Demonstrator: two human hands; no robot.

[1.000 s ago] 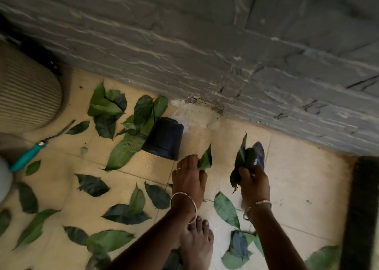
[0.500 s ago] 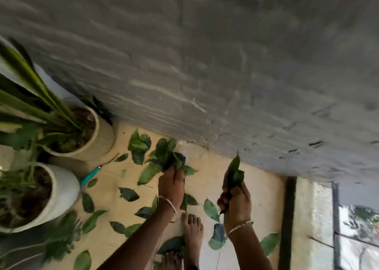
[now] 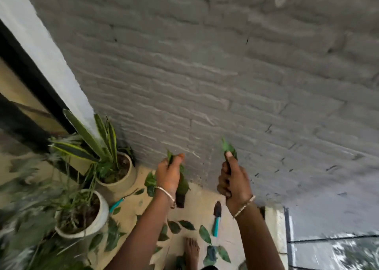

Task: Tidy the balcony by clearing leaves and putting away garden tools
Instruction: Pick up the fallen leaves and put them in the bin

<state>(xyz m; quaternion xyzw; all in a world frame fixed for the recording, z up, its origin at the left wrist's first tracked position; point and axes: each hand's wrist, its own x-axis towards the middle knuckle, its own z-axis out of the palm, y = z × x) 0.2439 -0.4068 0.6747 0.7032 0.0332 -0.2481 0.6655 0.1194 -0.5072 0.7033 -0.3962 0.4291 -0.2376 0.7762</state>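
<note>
The left hand [image 3: 168,176] is gripping a bunch of green leaves [image 3: 183,184], the blades hanging down past the palm and one tip poking up beside the thumb. The right hand [image 3: 234,180] is clutching a second bunch [image 3: 228,148], fingers curling tight round the stalks and the leaf tips sticking up above the thumb. Both hands are hovering in front of the grey wall [image 3: 205,85], well apart from each other, each wrist wearing a thin bangle.

Down on the tiled floor [image 3: 196,210] more loose leaves [image 3: 205,231] are lying scattered, dark and glossy, around a bare foot [image 3: 191,249]. A trowel [image 3: 217,216] with a black blade and teal handle is lying on the floor between the two forearms. A second teal-handled tool [image 3: 116,203] is lying near two pale pots [image 3: 124,184] of plants, which are standing to the left by the wall; its working end is too thin to make out. Something dark is sitting just under the left wrist, mostly hidden by it. Blurred foliage is crowding the lower left corner.
</note>
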